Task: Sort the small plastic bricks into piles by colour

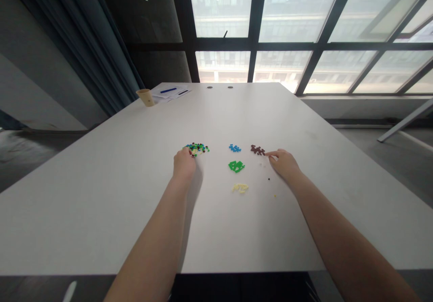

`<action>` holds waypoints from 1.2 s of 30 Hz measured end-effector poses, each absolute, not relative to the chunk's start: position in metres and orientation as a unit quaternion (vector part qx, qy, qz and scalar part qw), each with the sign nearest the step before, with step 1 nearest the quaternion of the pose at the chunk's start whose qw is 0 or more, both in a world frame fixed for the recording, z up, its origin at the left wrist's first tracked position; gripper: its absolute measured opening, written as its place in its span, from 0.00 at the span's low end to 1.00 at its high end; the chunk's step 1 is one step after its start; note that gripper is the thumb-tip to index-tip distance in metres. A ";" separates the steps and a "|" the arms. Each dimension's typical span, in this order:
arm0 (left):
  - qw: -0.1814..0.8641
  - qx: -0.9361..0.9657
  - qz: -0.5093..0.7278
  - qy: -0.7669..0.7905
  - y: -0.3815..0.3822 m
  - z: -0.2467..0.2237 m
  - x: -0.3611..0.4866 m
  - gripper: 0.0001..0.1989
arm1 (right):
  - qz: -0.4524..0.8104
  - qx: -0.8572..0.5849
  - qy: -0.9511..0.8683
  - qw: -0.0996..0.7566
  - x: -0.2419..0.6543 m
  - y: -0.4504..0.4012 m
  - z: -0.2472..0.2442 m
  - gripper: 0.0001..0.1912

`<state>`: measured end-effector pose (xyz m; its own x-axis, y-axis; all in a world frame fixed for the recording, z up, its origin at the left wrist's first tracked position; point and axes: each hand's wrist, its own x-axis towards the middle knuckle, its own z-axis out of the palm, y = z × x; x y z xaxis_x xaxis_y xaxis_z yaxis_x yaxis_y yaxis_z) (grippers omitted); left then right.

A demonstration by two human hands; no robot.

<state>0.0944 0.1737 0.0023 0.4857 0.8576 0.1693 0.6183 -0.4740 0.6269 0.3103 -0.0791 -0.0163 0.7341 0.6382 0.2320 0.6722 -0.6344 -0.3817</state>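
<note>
My left hand (184,163) is at the near left side of a pile of small mixed-colour pieces (200,147). Its fingers are curled together at the pile's edge, and whatever they hold is hidden. My right hand (284,163) reaches the right edge of a group of dark brown pieces (257,149), its index finger stretched out at the outermost ones. Between the hands lie blue pieces (235,148), with bright green pieces (236,166) nearer to me and pale yellow pieces (240,188) nearest.
A tiny black piece (269,179) and a tiny yellow-orange one (275,196) lie apart near my right forearm. A couple of pale bits (262,164) sit below the brown group. On the white table's (243,112) far left stand a tan cup (146,98) and papers with a blue pen (168,90).
</note>
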 end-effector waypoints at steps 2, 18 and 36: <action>0.292 0.802 0.269 0.447 0.171 0.005 0.094 0.06 | -0.037 -0.903 -0.363 0.226 0.309 -0.079 -0.015 0.15; 0.803 0.473 0.212 0.295 0.107 0.025 0.119 0.10 | -0.112 -0.833 -0.408 0.358 0.279 -0.071 0.009 0.13; 0.900 0.384 0.059 0.199 0.063 0.018 0.116 0.17 | -0.126 -0.660 -0.566 0.477 0.217 -0.059 0.023 0.06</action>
